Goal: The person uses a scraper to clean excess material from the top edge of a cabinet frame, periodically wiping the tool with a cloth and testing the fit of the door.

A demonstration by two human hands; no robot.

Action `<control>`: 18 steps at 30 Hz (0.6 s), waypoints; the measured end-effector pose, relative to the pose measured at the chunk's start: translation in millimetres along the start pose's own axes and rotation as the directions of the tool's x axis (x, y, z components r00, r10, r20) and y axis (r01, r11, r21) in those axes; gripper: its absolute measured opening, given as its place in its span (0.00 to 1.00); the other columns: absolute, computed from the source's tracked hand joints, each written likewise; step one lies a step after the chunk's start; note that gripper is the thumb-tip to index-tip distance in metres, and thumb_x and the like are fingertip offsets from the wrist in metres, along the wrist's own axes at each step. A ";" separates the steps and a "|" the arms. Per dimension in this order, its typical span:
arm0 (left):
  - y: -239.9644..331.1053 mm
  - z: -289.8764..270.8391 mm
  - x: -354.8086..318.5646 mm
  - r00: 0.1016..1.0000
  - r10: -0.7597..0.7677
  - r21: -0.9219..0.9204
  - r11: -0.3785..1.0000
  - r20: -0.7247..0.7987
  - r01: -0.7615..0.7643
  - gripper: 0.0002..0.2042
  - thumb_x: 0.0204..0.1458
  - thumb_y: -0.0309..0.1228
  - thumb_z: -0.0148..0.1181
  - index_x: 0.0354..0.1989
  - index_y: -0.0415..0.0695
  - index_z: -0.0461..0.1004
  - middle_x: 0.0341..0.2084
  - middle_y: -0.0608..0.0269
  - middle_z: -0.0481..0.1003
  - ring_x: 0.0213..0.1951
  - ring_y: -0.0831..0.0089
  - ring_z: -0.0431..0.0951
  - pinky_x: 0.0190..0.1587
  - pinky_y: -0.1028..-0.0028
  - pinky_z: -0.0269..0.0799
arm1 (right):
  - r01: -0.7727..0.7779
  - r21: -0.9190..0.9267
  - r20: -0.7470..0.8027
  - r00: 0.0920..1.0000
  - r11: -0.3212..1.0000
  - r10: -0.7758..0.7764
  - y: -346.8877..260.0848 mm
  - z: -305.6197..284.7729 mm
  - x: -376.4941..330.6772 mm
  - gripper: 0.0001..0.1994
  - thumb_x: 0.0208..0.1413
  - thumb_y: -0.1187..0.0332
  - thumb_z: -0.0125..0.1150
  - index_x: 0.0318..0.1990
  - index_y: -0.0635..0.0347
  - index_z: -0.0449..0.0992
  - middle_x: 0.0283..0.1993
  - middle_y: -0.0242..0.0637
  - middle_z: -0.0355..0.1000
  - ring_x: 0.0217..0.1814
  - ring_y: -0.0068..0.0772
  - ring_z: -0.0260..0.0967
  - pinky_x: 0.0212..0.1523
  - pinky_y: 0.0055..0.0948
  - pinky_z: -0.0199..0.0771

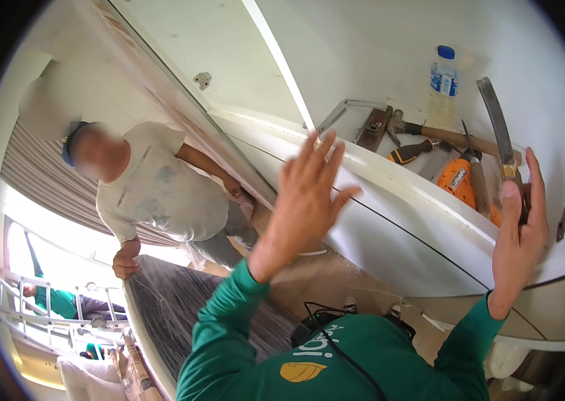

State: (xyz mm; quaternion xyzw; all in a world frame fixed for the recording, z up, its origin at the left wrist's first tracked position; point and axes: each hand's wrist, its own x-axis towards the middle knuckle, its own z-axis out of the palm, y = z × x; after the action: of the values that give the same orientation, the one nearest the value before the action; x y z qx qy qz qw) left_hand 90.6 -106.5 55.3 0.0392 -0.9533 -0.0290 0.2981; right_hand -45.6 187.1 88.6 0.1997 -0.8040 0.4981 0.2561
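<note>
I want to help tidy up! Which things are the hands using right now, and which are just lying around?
In use:
- chisel, gripped in the right hand
- white panel edge, beside the open left hand

Lying about:
- orange drill
- hammer
- water bottle
- screwdriver

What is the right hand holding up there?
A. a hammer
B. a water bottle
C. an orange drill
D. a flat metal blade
D: the right hand grips a flat metal blade by its lower end, while the bottle, drill and hammer lie apart from it on the white surface.
</note>
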 end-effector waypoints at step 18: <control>92.1 8.2 -23.1 0.965 0.093 -0.311 0.950 0.244 -0.013 0.51 0.62 0.74 0.51 0.80 0.41 0.64 0.84 0.39 0.48 0.84 0.37 0.48 0.82 0.41 0.44 | 0.198 0.260 0.210 0.944 0.945 -0.255 26.7 -21.1 -11.5 0.32 0.80 0.57 0.49 0.78 0.76 0.61 0.79 0.54 0.67 0.76 0.48 0.70 0.75 0.42 0.67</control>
State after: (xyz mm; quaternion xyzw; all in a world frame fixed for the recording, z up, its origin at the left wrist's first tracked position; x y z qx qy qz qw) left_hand 99.5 -12.5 42.8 -0.0374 -0.9683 -0.1737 0.1756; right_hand -47.4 218.3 70.9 0.3793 -0.7359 0.5289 0.1869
